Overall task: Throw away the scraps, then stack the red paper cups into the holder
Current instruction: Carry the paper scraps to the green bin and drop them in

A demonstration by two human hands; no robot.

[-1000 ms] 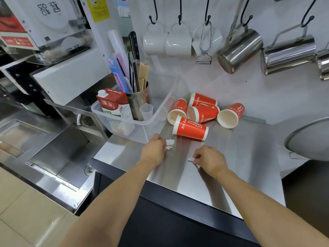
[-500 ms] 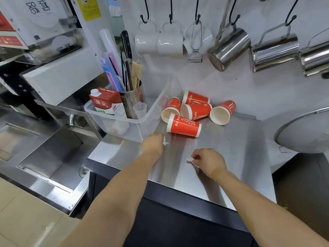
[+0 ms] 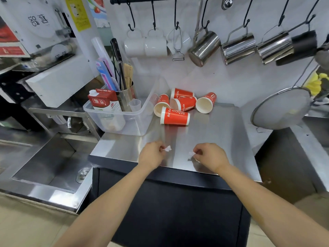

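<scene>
Both hands have drawn back toward the desk point(image 3: 222, 132) edge. Left hand point(image 3: 151, 155) pinches one white scrap point(image 3: 167, 149); right hand point(image 3: 211, 155) pinches another scrap point(image 3: 191, 153). Five red paper cups point(image 3: 175, 116) lie tipped beyond them.

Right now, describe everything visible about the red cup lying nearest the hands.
The nearest red cup is a paper cup, red with white bands at both ends and white script along its side. It lies on its side on the steel counter, crosswise, in front of the other toppled cups, apparently touching them. Neither hand touches it.

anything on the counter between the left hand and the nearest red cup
Nothing: in the head view, bare steel counter runs from the left hand, pinching a white scrap, to the nearest red cup.
</scene>
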